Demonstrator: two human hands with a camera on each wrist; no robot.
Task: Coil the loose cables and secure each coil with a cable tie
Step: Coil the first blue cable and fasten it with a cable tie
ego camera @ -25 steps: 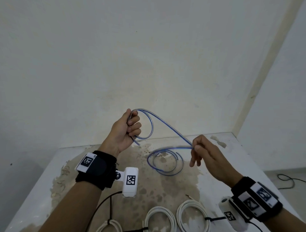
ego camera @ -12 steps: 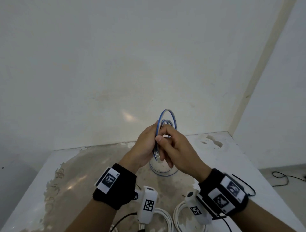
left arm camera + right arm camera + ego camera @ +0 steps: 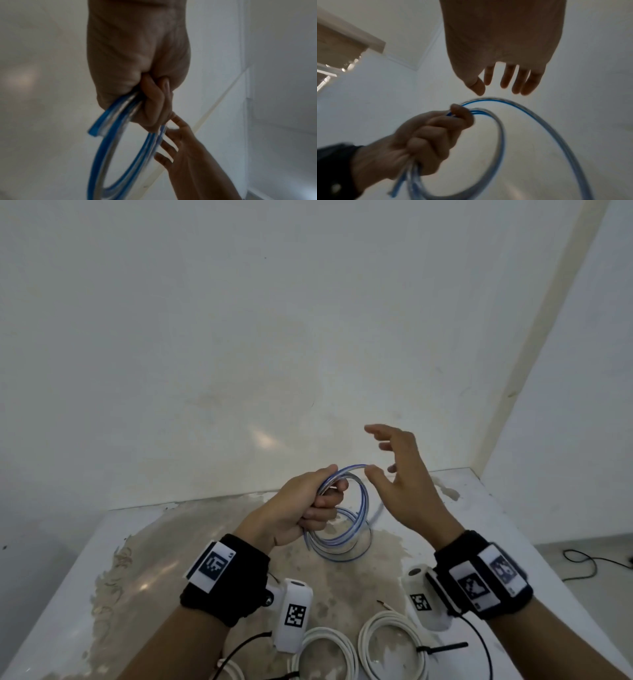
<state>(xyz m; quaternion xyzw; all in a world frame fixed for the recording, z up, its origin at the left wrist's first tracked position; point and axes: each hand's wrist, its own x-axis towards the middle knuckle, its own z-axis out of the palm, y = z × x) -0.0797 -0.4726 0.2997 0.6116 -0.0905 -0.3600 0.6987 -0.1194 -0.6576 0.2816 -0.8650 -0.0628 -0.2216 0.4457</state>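
The cable (image 3: 346,510) is a thin clear one with a blue stripe running along it, and it's sitting in a few loose loops, a bit motion-blurred in both wrist views. The left hand (image 3: 301,508) is gripping the loops in a fist, fingers curled right around the bundle, holding it up above the table (image 3: 68,594). Part of the cable is hanging down toward the tabletop under the fist; can't tell if it's touching. The right hand (image 3: 407,484) is hovering just beside the top of the loop with fingers spread and relaxed, holding nothing, thumb tip very near the cable but I can't tell if it's touching.

Down at the near edge, 2 white cable coils (image 3: 390,645) are lying on the stained table, and a black cable tie (image 3: 442,648) is sticking out from the right one. A black cord (image 3: 592,563) is trailing on the floor off to the right. Both wrists are wearing black straps with camera units, partly covering the white coils.
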